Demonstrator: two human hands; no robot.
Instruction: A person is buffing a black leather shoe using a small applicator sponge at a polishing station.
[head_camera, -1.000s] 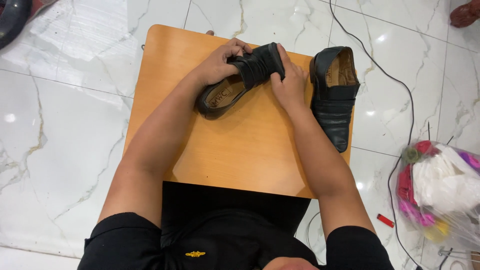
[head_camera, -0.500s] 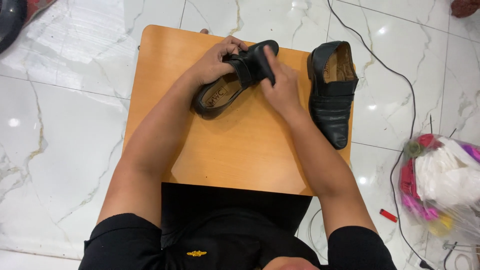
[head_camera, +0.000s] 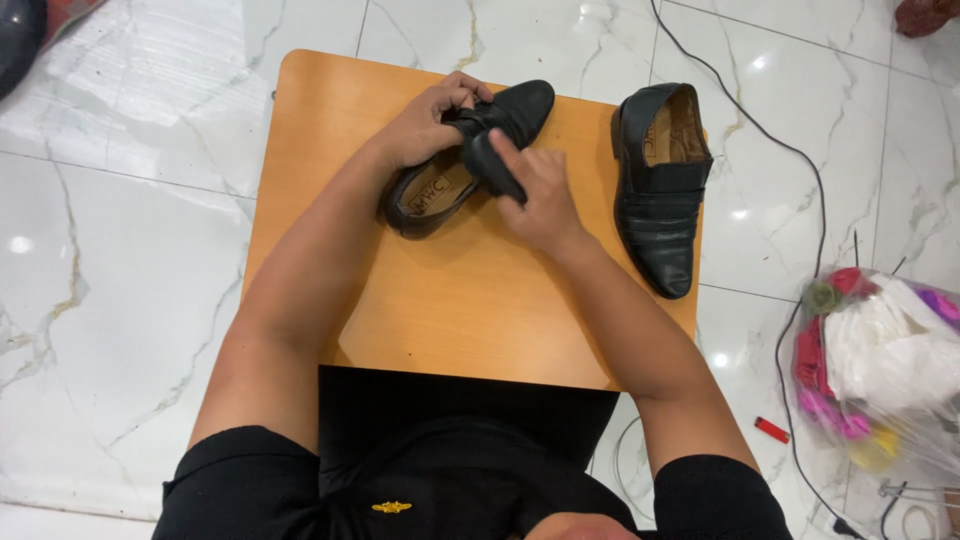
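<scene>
1. The black slip-on shoe (head_camera: 470, 160) is lying tilted on the orange wooden table (head_camera: 450, 310), toward its 12 o'clock edge.
2. The left hand (head_camera: 430, 125) is gripping the shoe's upper, fingers curled.
3. The right hand (head_camera: 535, 195) is pressing a dark pad against its side, at 4 o'clock.
4. The second black shoe (head_camera: 662, 190) is waiting untouched at 3 o'clock.

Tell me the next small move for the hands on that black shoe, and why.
Probably keep the left hand steadying the black shoe and draw the right hand along its upper. Both hands are already on it, right fingers pressing the side, while the second shoe lies untouched on the wooden table.
</scene>
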